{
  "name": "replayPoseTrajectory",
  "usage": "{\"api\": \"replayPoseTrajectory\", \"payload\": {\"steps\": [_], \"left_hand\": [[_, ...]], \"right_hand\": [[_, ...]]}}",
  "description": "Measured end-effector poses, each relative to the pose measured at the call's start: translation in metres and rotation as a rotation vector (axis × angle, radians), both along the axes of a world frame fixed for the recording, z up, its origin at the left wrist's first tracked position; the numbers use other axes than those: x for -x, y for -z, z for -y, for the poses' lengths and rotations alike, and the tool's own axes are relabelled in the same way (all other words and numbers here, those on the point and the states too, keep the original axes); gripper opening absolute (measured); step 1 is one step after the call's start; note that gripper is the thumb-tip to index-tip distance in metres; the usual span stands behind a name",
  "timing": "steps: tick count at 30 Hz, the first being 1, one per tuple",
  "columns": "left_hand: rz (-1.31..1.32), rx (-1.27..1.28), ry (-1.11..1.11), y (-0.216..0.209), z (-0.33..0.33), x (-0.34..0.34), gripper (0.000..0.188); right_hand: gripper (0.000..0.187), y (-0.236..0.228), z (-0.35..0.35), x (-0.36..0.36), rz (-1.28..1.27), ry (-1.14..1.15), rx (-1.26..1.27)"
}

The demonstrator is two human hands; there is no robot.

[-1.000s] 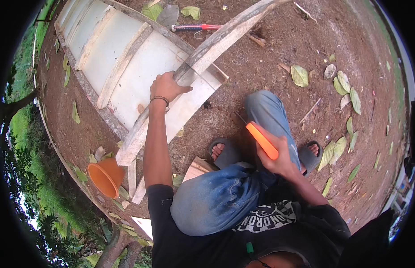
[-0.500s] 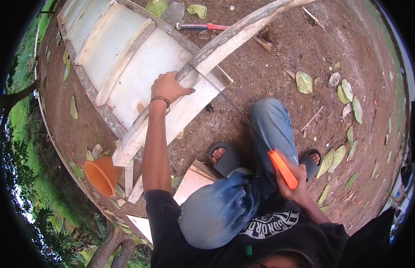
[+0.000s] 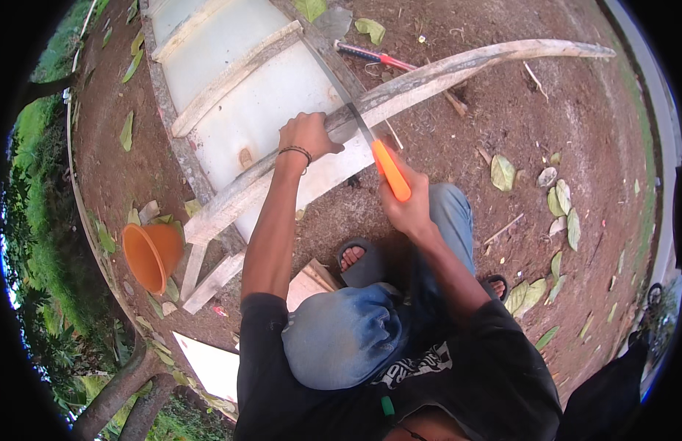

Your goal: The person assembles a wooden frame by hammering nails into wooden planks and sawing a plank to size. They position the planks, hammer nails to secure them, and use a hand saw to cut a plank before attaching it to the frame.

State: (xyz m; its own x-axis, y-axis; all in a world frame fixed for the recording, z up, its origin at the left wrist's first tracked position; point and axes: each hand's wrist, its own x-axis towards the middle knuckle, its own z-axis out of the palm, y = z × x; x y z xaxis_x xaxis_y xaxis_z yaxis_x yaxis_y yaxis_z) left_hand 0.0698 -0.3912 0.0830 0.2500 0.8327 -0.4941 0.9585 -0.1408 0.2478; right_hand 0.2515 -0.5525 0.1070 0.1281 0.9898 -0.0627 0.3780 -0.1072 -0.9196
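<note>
Head view shows, at the far left, an orange bucket (image 3: 151, 259) on the soil, near the left end of a long wooden beam (image 3: 422, 82). This beam lies across the near end of a pale framed panel (image 3: 275, 95). Next comes the left hand (image 3: 304, 141), with its fingers bent over the beam and its thumb spread to the right. Just right of it, the thin blade of a saw (image 3: 391, 170) crosses the beam; how deep it has cut, I cannot tell. The right hand (image 3: 407, 200) is closed around the orange handle. Sawing the beam seems to be the step in hand. In my judgement, the next stroke calls for a firm left hand, thumb clear of the blade, and a straight line.
</note>
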Motion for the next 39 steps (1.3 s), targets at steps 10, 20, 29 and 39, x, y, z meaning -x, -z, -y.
{"api": "replayPoseTrajectory", "payload": {"steps": [10, 20, 29, 39], "left_hand": [[-0.021, -0.101, -0.027, 0.003, 0.031, 0.026, 0.053], [0.026, -0.116, -0.002, -0.002, 0.03, 0.035, 0.05], [0.085, -0.133, -0.019, 0.013, 0.045, 0.016, 0.051], [0.105, -0.176, 0.0, 0.013, 0.033, 0.016, 0.051]], "right_hand": [[0.052, -0.037, 0.12, -0.026, 0.01, -0.08, 0.048], [0.048, -0.061, 0.197, -0.054, 0.029, -0.04, 0.147], [0.046, -0.012, 0.103, -0.029, -0.008, -0.01, 0.091], [0.041, 0.003, 0.011, -0.003, 0.001, -0.014, -0.027]]}}
